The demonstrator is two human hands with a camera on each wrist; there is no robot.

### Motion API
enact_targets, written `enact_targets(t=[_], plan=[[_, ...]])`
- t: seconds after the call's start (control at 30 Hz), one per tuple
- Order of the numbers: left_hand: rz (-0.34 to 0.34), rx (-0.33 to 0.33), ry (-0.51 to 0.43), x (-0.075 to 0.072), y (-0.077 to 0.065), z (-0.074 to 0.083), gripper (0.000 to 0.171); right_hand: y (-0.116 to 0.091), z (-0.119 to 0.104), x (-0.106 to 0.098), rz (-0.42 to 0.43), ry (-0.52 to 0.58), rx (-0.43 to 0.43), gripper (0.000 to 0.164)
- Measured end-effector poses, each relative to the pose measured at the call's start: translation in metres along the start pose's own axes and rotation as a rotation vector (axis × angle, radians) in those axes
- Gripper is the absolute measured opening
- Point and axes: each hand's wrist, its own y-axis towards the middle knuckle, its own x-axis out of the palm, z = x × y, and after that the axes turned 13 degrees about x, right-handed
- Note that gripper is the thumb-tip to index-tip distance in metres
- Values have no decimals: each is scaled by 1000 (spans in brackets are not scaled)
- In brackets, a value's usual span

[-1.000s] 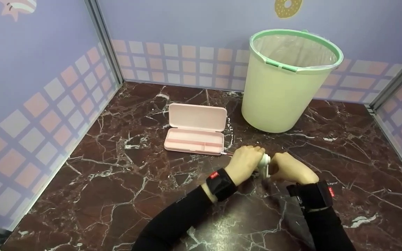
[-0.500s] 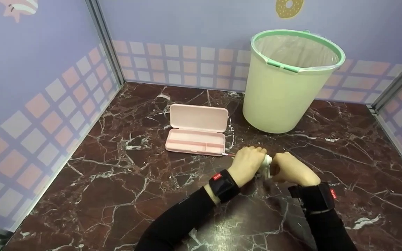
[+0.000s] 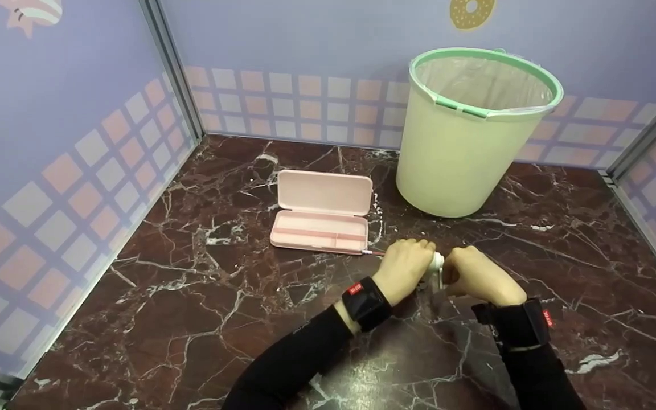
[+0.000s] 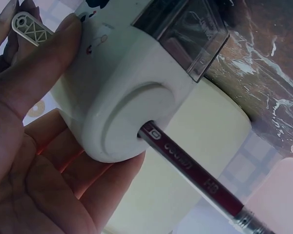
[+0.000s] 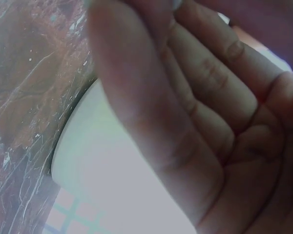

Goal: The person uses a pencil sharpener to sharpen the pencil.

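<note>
My left hand (image 3: pixel 406 267) grips a white crank pencil sharpener (image 4: pixel 112 87) with a clear shavings drawer (image 4: pixel 195 44). A dark red HB pencil (image 4: pixel 190 168) with a silver end is inserted in the sharpener's round front hole and points toward the pencil case. The pale crank arm (image 4: pixel 31 29) sticks out on the side facing my right hand (image 3: pixel 479 276). That hand's fingers (image 5: pixel 136 87) are curled at the crank; the knob itself is mostly hidden behind them. In the head view, both hands are just above the marble table.
An open pink pencil case (image 3: pixel 319 230) with compartments lies left of the hands, the pencil's end close to its right corner. Behind stands a pale green trash bin (image 3: pixel 453 154) lined with a clear bag. Patterned panels (image 3: pixel 305 102) enclose the marble tabletop (image 3: pixel 191 319).
My right hand has shifted slightly to the right at the crank. The left hand keeps its hold on the sharpener, and the pencil stays inserted.
</note>
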Motion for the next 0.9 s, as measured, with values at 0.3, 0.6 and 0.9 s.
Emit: enact_targets(t=[0.3,0.6,0.9], plan=[[-9,23,3,-1,0,-1,12,-5,-2,-7,43,56,-19,20],[-16,7,0,-2,0,-3,10,-6,-6,-13,90,61,-14,18],[-1,18,22,0,-1,0,9,-6,-5,-15,168,71,50,16]])
